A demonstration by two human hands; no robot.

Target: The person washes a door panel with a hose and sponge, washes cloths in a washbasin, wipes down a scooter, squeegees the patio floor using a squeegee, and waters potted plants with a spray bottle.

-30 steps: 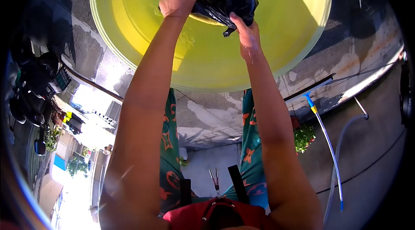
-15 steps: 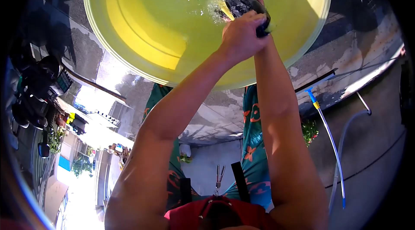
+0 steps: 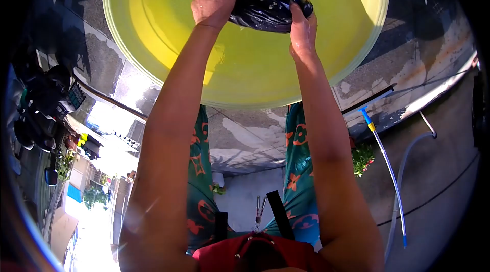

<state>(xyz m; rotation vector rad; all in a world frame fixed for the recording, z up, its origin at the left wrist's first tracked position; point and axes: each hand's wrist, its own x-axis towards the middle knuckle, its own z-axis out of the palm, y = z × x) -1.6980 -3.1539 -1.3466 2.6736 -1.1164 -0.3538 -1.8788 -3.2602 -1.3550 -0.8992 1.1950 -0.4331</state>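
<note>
A wet, dark cloth (image 3: 260, 9) is stretched between my two hands over the water in a large yellow-green tub (image 3: 240, 99). My left hand (image 3: 212, 2) grips its left end, fingers bent over it. At the right end, my right hand (image 3: 303, 22) is closed on the cloth, thumb on top and the other fingers partly hidden. Water splashes along the cloth's far edge, where something green shows blurred beneath the surface.
A squeegee with a blue and white pole (image 3: 388, 162) and a grey hose (image 3: 403, 157) lie at the right. A flowering plant (image 3: 363, 159) is beside my right arm. Dark motorbike-like shapes (image 3: 43, 98) stand at the far left.
Half a second ago my hands were together at the right, on the bunched cloth in splashing water. Now they are apart, my left hand moved left, the cloth drawn out between them.
</note>
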